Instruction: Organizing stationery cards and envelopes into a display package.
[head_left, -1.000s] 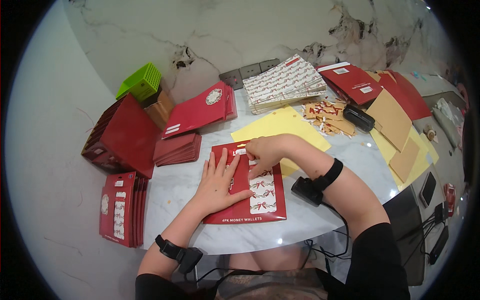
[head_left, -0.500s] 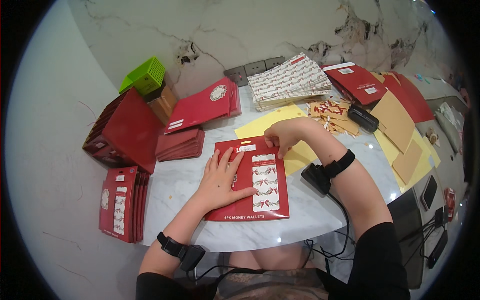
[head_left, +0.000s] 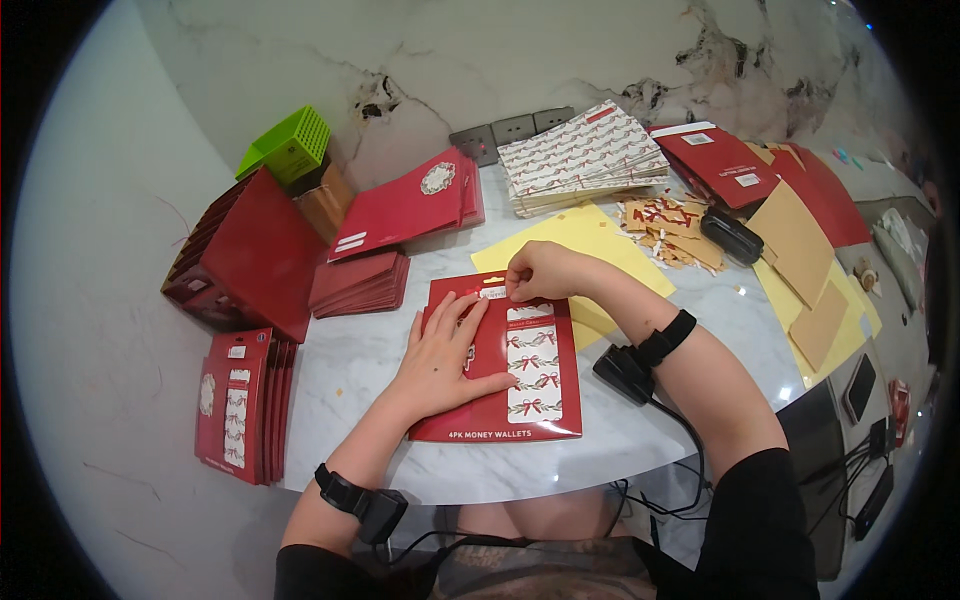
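A red pack of money wallets lies flat on the marble table before me, its printed bow-pattern panel on the right half. My left hand rests on its left half, palm down and fingers spread. At the pack's top edge, my right hand has its fingers curled together in a pinch. Those fingertips touch the right end of a small white sticker beneath the hanging slot. Whether they grip the sticker or only press on it is hidden.
Standing red packs and a red box are on the left, with a green basket behind. Red envelopes, a red card stack, patterned sleeves and yellow sheets lie around. A black case sits by paper scraps.
My right hand has slid left along the pack's top edge, from beside the panel onto the sticker, its fingers drawn closer together. My left hand stays in place.
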